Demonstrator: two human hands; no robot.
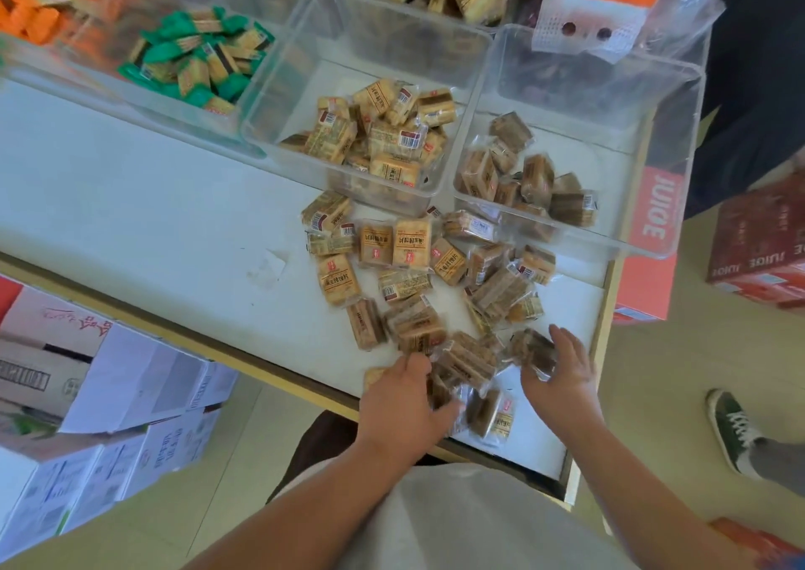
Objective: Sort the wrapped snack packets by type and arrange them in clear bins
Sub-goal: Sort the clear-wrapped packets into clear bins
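Note:
A loose pile of wrapped snack packets (418,264), tan ones and darker brown ones, lies on the white table (130,203). My left hand (403,404) grips several brown packets (448,378) at the pile's near edge. My right hand (562,369) holds one dark brown packet (533,351). Behind the pile, one clear bin (361,38) holds tan packets (383,134). The clear bin (653,142) to its right holds dark brown packets (527,177).
A clear bin of green packets (196,60) and one of orange packets (35,3) stand at the back left. Cardboard boxes (87,417) sit on the floor left, red juice cartons (758,243) right. Another person's shoe (732,430) is at the right.

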